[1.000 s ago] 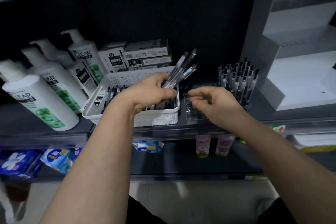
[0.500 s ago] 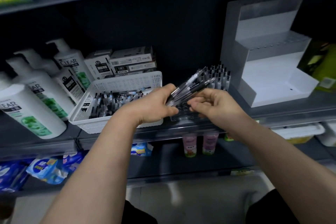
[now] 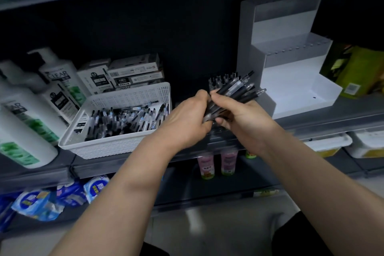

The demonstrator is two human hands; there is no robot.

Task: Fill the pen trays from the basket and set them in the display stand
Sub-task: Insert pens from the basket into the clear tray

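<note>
Bundle of pens (image 3: 239, 90) clasped at its lower end by both grips, left hand (image 3: 187, 123) touching right hand (image 3: 246, 123); long axis rises rightward from the grip, clear tray (image 3: 217, 134) just beneath, partly hidden.

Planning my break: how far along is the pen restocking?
Done: one tray of upright pens beside the display stand. In hand: left hand and right hand grip a pen bundle over a clear tray. Left: the basket holds many pens; the stand holds no trays.

Bare forearms reach toward 12 o'clock, converging. Left grip (image 3: 187, 124) and right grip (image 3: 247, 124) meet, fingers curled round pen bundle (image 3: 236, 91).
</note>
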